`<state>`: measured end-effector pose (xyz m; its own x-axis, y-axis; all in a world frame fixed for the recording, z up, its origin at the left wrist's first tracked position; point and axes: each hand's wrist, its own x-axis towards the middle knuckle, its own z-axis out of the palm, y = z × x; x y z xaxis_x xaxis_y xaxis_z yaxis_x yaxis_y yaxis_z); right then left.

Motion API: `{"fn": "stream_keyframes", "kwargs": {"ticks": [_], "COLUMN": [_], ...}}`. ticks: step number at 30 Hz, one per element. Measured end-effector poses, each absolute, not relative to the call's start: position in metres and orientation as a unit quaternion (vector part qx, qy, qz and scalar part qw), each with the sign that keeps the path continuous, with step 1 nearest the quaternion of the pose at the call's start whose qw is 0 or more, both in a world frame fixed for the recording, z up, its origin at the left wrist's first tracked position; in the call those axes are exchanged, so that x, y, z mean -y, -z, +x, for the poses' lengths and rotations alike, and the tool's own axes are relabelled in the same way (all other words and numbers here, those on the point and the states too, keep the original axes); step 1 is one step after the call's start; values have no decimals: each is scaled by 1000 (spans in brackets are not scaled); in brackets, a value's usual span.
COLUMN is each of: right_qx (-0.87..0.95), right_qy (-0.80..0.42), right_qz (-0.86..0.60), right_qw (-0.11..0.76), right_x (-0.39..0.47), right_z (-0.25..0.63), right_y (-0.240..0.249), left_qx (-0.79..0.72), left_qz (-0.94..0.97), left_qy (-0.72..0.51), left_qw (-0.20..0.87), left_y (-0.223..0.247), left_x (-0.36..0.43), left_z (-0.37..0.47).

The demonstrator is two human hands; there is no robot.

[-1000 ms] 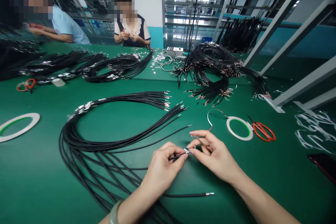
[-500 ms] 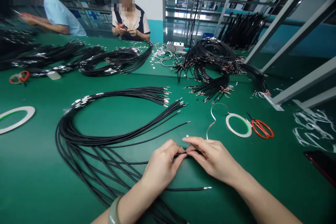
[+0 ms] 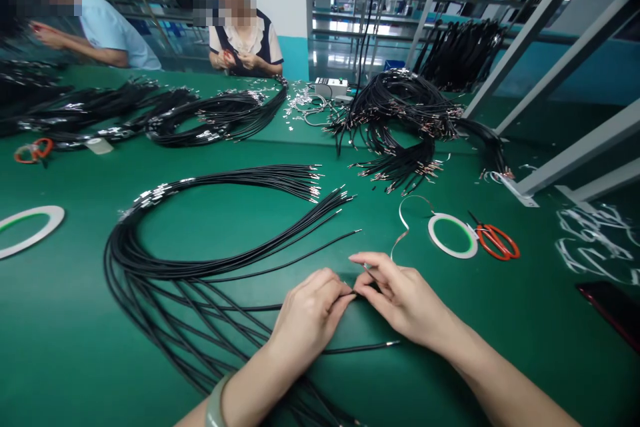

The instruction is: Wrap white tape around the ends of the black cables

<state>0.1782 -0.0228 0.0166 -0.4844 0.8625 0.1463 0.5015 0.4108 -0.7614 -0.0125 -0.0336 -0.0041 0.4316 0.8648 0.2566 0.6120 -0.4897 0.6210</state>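
Note:
My left hand (image 3: 311,312), a bangle on its wrist, is closed in a pinch on a black cable near its end. Thumb and index finger of my right hand (image 3: 403,297) meet the left fingertips at that cable end and pinch there too; the tip itself is mostly hidden. A thin tape strip (image 3: 401,213) runs from a white tape roll (image 3: 434,243) down behind the right fingers, so I cannot tell whether they hold it. Left of my hands lies a looped bundle of black cables (image 3: 117,250) with bare metal ends. One loose cable (image 3: 360,348) passes below my fingers.
Orange-handled scissors (image 3: 500,243) lie right of the roll, with a dark phone (image 3: 607,307) nearer me. Cable heaps (image 3: 405,97) fill the back. Another tape roll (image 3: 55,219) sits at far left. Metal struts (image 3: 575,147) rise at right. Two people sit across the table.
My right index finger has lifted slightly, while both hands stay pinched together at the cable end. The loose cable below them has shifted up a little. The whole view has moved slightly.

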Motion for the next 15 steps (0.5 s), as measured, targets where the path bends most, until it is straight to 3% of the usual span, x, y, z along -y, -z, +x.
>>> {"fn": "stream_keyframes", "kwargs": {"ticks": [8, 15], "right_qx": [741, 861], "right_qy": [-415, -239], "right_qz": [-438, -385], "right_qw": [293, 229], "right_x": [19, 22], "right_z": [181, 185], "right_y": [-19, -12], "left_qx": [-447, -470], "left_qz": [817, 804], "left_qy": [-280, -266], "left_qw": [235, 250], "left_y": [2, 3], "left_x": [33, 33], "left_z": [-13, -12]}}
